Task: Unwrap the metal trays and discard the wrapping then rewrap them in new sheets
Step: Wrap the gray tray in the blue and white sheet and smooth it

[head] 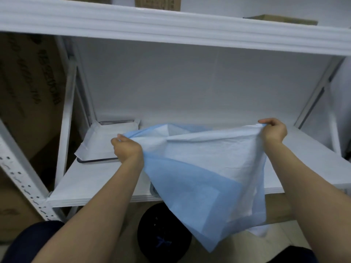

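Observation:
A large blue and white wrapping sheet (pixel 205 168) hangs stretched between my hands above the white shelf (pixel 98 183). My left hand (pixel 126 149) grips its left upper edge, and my right hand (pixel 273 130) pinches its right upper corner. The sheet drapes down past the shelf's front edge. Under it, a sliver of a metal tray (pixel 154 190) shows at the shelf front. At the back left of the shelf lies another metal tray (pixel 98 160) covered by a white sheet (pixel 106 139), with its dark rim showing.
A black round bin (pixel 163 230) stands on the floor below the shelf, partly behind the sheet. Cardboard boxes (pixel 28 88) fill the left side behind the white rack posts (pixel 66 118). An upper shelf (pixel 171 29) carries more boxes.

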